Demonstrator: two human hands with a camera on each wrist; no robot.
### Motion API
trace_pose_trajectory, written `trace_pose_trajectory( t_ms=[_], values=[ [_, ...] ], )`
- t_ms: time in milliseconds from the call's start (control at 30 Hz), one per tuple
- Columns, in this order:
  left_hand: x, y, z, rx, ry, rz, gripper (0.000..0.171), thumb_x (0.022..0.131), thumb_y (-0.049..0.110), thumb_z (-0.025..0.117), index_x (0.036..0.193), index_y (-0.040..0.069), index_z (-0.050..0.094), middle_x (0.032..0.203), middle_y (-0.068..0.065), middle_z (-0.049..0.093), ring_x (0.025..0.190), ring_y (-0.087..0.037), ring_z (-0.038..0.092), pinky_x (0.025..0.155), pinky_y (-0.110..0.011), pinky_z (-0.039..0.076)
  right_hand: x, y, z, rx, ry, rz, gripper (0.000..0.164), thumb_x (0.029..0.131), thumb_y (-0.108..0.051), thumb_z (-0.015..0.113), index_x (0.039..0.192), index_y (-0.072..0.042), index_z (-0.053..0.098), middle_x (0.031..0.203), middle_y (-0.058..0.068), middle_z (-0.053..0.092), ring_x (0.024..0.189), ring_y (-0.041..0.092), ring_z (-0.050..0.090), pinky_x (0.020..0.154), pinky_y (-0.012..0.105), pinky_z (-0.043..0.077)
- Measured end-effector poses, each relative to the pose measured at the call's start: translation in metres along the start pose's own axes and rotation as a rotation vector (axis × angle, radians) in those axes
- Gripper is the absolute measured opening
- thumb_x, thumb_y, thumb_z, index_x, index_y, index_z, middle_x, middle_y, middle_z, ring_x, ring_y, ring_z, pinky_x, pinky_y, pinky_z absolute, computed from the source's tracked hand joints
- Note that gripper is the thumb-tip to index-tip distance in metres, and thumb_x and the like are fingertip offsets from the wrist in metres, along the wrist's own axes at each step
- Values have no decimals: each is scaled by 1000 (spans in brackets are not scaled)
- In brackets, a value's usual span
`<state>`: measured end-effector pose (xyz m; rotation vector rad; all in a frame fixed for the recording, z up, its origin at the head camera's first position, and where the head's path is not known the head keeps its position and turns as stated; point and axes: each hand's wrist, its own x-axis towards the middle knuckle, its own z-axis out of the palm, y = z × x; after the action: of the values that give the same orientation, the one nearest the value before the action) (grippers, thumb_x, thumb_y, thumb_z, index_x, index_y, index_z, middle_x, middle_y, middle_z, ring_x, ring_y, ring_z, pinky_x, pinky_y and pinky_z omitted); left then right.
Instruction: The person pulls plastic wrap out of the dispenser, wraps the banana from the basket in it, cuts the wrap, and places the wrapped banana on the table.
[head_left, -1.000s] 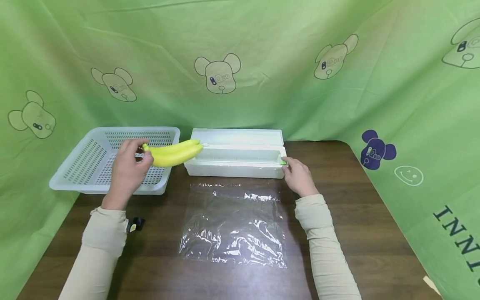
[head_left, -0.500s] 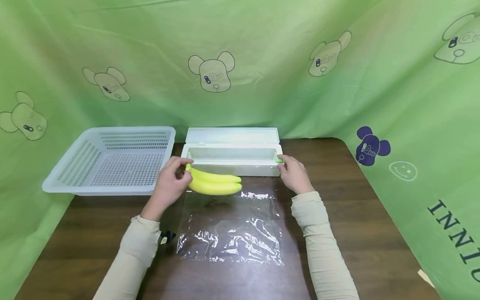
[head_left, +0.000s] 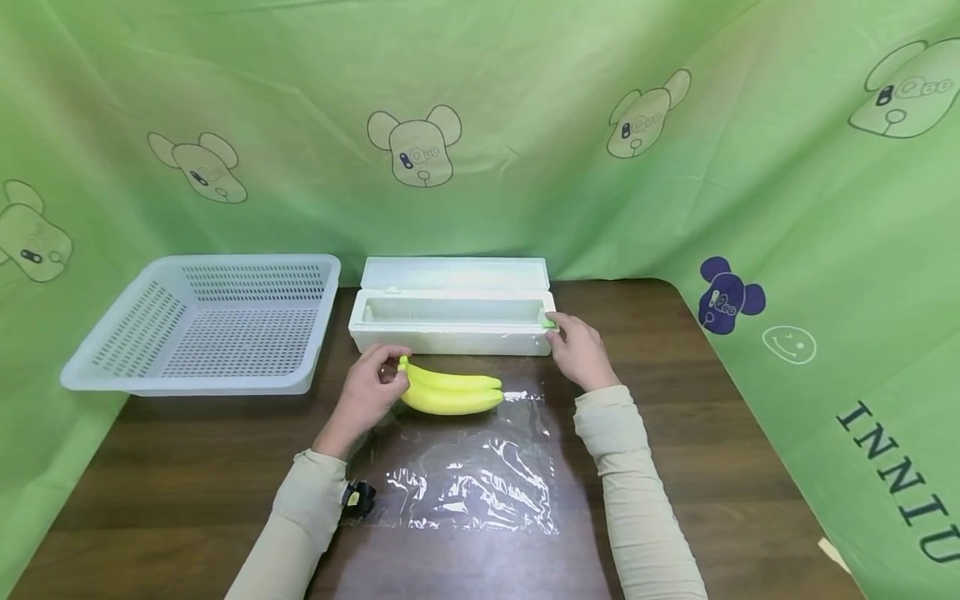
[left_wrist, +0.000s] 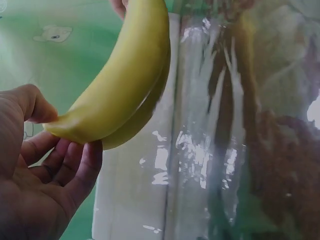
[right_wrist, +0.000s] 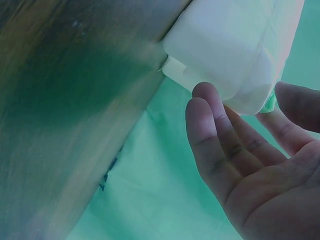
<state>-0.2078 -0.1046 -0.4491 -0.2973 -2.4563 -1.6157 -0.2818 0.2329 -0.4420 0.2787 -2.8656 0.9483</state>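
In the head view my left hand point(head_left: 367, 392) pinches a pair of yellow bananas point(head_left: 453, 393) by their joined stem end, over the upper part of a sheet of clear cling film point(head_left: 480, 492). The left wrist view shows thumb and fingertips on either side of the banana stem point(left_wrist: 62, 125). My right hand point(head_left: 582, 348) is at the right end of a white cling film dispenser point(head_left: 450, 342), thumb and forefinger around its small green slider point(head_left: 549, 324). From the right wrist, the green slider point(right_wrist: 269, 104) peeks out beside the thumb; the other fingers extend loosely by the dispenser's end.
A white perforated plastic basket point(head_left: 298, 385) stands to the left of the dispenser. The dispenser's lid point(head_left: 455, 273) is tipped back, towards the green printed curtain point(head_left: 510, 208). Dark brown wooden tabletop point(head_left: 187, 475) lies underneath.
My left hand has carried the bananas from the basket's edge rightwards and towards me, over the cling film. My right hand stays at the dispenser's right end.
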Motion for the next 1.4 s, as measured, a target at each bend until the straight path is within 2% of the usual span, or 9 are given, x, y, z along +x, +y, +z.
trace_pose_trajectory(
  t_ms=[200, 400, 567, 900, 1033, 1167, 1300, 1400],
  values=[
    [-1, -5, 0, 11, -57, 24, 34, 85, -3, 64, 119, -6, 66, 109, -11, 58, 95, -27, 62, 81, -30, 56, -2, -4, -5, 9, 10, 7, 41, 103, -13, 54, 142, 0, 54, 140, 28, 53, 129, 47, 49, 109, 58, 35],
    [0, -4, -2, 42, -88, 61, 33, 86, -2, 64, 119, -4, 66, 116, -12, 58, 102, -27, 61, 88, -37, 56, -5, -5, -11, 5, 22, 12, 41, 103, -12, 55, 142, 1, 53, 141, 28, 53, 127, 47, 50, 108, 59, 35],
    [-2, -1, -7, 33, -113, 44, 32, 87, -2, 65, 119, -3, 65, 116, -11, 58, 102, -27, 60, 91, -38, 55, -6, -7, -12, -3, 22, 11, 41, 103, -12, 55, 142, 1, 53, 141, 28, 52, 129, 47, 48, 109, 59, 35],
    [-8, 2, -18, 116, -227, 6, 30, 86, 0, 63, 116, 0, 65, 111, -8, 60, 96, -24, 63, 88, -41, 55, -7, -15, -11, -18, 3, 7, 44, 102, -13, 56, 143, 2, 52, 140, 28, 53, 128, 47, 49, 108, 59, 35],
    [-10, 2, -20, 135, -257, -2, 30, 86, 1, 64, 117, 0, 65, 111, -8, 59, 99, -26, 62, 89, -41, 54, -5, -15, -11, -17, -22, 9, 47, 102, -15, 57, 146, 1, 48, 140, 29, 52, 121, 46, 54, 105, 60, 39],
    [-10, 2, -22, 157, -267, -15, 34, 88, 3, 66, 121, -1, 63, 113, -8, 59, 100, -26, 60, 90, -41, 52, -5, -15, -24, 32, -11, 17, 53, 103, -15, 56, 152, -2, 40, 144, 30, 48, 111, 44, 61, 97, 60, 46],
    [-14, 7, -29, 222, -257, -30, 43, 90, 9, 69, 132, 2, 59, 121, -12, 58, 105, -27, 58, 91, -45, 51, -21, -26, -47, 50, 71, -41, 47, 102, -14, 57, 147, -2, 47, 135, 26, 56, 101, 39, 62, 92, 57, 47],
    [-25, 14, -39, 302, -246, -56, 43, 91, 14, 71, 131, 5, 58, 119, -12, 58, 104, -26, 57, 88, -45, 51, -49, -42, -57, 13, 78, -142, 30, 100, -12, 61, 128, -1, 62, 114, 17, 66, 94, 32, 62, 87, 54, 49]
  ],
)
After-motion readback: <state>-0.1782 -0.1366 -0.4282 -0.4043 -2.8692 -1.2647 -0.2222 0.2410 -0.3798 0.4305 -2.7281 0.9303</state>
